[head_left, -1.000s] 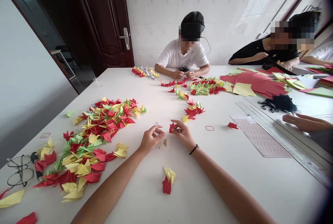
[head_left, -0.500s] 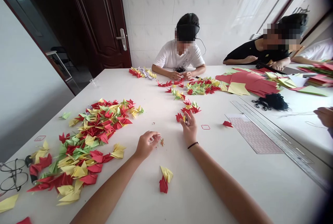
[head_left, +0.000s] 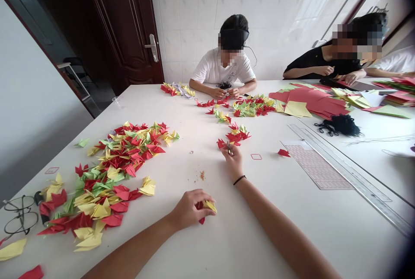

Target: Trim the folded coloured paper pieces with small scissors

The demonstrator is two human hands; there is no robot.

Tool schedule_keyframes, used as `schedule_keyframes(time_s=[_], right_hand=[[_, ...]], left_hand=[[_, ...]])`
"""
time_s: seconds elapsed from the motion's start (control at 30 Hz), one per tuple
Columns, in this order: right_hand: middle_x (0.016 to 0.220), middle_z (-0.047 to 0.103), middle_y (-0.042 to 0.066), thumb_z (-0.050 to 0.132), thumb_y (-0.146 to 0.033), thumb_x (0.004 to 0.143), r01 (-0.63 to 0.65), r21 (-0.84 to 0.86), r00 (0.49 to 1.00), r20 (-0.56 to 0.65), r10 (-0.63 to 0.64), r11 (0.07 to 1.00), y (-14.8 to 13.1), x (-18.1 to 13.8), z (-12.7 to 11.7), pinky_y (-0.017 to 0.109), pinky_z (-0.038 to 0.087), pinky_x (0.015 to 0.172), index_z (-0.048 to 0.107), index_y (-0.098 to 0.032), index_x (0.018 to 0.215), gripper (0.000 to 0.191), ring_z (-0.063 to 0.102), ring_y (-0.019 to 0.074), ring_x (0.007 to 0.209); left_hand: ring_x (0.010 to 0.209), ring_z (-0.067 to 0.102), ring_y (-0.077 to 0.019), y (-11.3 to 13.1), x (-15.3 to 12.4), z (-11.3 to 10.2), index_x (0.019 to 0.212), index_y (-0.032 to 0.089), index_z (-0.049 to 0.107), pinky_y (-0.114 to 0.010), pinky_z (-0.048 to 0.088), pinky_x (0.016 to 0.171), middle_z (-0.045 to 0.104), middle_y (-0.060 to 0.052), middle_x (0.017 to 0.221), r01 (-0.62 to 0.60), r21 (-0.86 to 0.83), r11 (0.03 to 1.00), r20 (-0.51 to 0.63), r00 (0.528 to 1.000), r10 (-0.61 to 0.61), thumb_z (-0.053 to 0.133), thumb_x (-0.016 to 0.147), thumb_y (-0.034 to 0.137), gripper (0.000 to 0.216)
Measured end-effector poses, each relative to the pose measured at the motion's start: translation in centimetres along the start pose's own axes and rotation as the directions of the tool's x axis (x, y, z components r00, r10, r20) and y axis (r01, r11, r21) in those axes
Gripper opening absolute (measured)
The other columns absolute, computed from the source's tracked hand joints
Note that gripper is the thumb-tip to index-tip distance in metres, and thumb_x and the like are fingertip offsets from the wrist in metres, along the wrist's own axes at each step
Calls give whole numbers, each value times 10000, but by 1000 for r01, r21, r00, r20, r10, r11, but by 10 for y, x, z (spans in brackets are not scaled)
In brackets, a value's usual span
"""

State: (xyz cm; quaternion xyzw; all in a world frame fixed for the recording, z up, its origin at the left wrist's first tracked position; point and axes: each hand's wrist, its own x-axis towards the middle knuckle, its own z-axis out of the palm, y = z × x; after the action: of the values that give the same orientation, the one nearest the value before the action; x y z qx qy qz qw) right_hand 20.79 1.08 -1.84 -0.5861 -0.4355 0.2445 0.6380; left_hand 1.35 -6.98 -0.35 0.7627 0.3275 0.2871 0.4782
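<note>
White table (head_left: 210,255), and it's loaded: cranes (head_left: 125,158) heaped on the left, glasses (head_left: 22,214) near them, crumbs (head_left: 202,175) in the middle, a grid sheet (head_left: 320,166) by the ruler (head_left: 340,167), black yarn (head_left: 343,126), coloured paper (head_left: 317,99) beyond!

Bare table (head_left: 223,244) lies between the left hand (head_left: 191,209) and the right arm (head_left: 279,229). A big pile of folded papers (head_left: 126,162) blocks the left hand's left. A small paper bunch (head_left: 238,135) sits just beyond the right hand (head_left: 234,160).
</note>
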Motion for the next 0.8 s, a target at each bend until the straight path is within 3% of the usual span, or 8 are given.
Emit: schedule_keyframes(time_s=[0.07,0.17,0.27,0.37,0.47,0.63,0.7,0.8], right_hand=[[795,564,54,535,-337,690,4,8,1000,19,-4,1000,1,0,0,310,431,647,510,-175,780,187,524,170,747],[780,540,43,539,-347,693,13,14,998,54,-14,1000,0,-1,1,289,421,635,506,-180,786,194,509,161,741],[716,500,15,551,-373,698,10,3,991,131,-10,1000,-3,-3,3,266,399,581,514,-185,829,233,474,132,638],[620,429,-30,547,-413,710,5,-19,967,254,1,1000,-7,-6,3,246,363,524,500,-192,893,290,412,107,540],[555,349,-59,472,-443,765,41,-16,931,363,-33,999,-12,-11,4,234,338,501,465,-203,906,278,373,105,511],[606,418,-29,442,-450,789,87,-34,869,492,-59,996,-20,-18,4,230,332,497,473,-192,781,260,385,104,541],[615,453,-19,493,-450,758,85,-49,859,510,-48,995,-22,-19,3,229,328,489,480,-183,711,272,389,103,538],[597,483,-17,524,-439,738,75,-72,864,503,-29,995,-22,-19,2,228,330,486,490,-179,677,270,400,103,530]], left_hand=[[645,565,-150,0,4,-4,839,174,635,-274,469,581,625,-65,773,141,-209,968,-77,984,-160,663,626,361,286],[669,584,-162,2,10,-11,796,146,621,-298,478,621,632,-57,735,223,-422,879,-139,942,-306,686,601,341,284],[623,577,-137,3,14,-17,713,144,601,-296,472,642,624,-27,671,211,-531,820,-176,920,-351,707,572,328,254],[527,554,-114,6,17,-21,710,143,578,-295,471,592,610,-8,625,224,-600,768,-135,918,-374,704,570,340,272],[560,564,-124,12,22,-27,706,145,568,-286,469,560,634,-31,691,207,-593,778,-160,917,-366,691,579,354,274],[976,542,-216,14,46,-46,688,156,523,-306,459,724,603,-111,1064,66,-482,873,-333,908,-253,648,628,361,248],[1018,525,-214,9,57,-53,700,159,506,-326,426,804,617,-111,1025,40,-441,897,-361,907,-218,632,648,363,246],[922,566,-192,-3,67,-58,705,162,496,-323,413,809,635,-65,863,49,-359,932,-386,901,-196,614,660,384,256]])
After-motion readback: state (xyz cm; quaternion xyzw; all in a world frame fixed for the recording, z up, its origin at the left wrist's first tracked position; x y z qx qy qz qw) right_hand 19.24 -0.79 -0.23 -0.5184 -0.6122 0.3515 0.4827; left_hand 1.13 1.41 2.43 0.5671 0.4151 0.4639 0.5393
